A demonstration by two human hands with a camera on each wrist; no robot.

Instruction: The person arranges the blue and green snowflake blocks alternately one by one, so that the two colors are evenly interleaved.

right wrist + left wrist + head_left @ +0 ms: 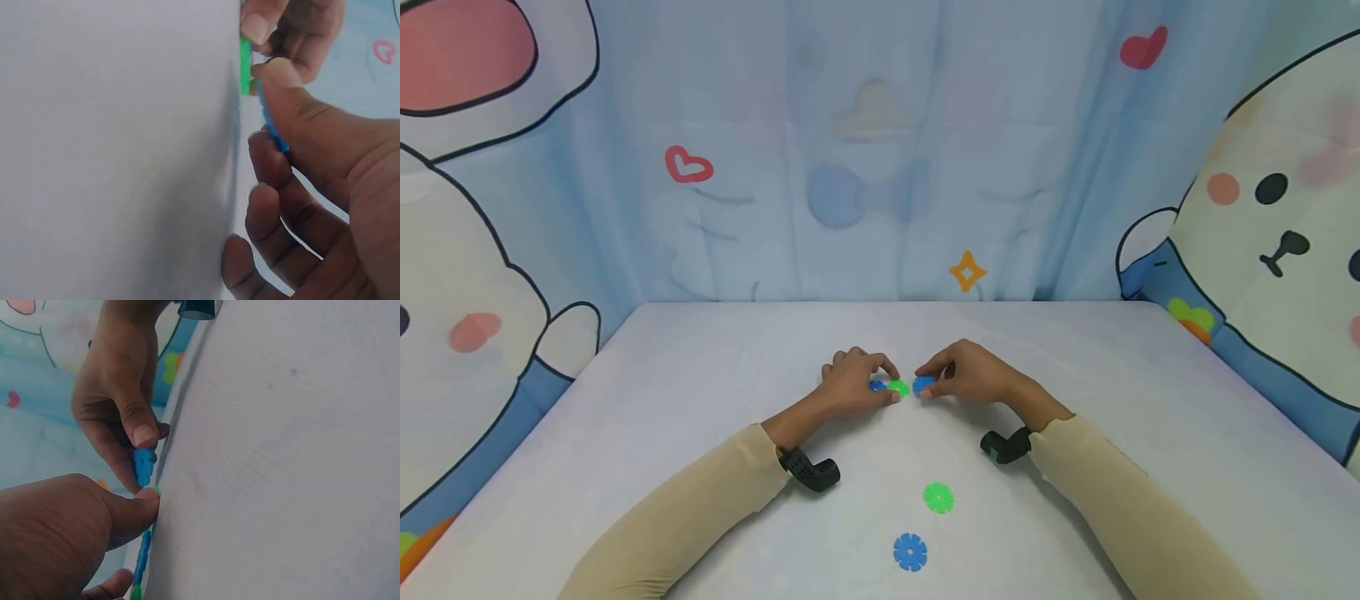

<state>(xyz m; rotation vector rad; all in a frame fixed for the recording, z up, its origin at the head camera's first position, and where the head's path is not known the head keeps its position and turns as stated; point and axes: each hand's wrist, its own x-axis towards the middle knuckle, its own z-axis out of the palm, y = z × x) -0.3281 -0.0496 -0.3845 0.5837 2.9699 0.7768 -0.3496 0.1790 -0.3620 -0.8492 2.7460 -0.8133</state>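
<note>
Blue disc (922,384) is pinched by the right hand (973,372) in the head view, thumb and finger slightly parted. Just beside it, a green disc (898,389) is pinched likewise by the left hand (852,386), maybe for steadiness. From the left wrist, the blue rim seems purposely left free. From the right wrist, it is tilted, pointed at the green disc; being round, no long axis is shown.
</note>
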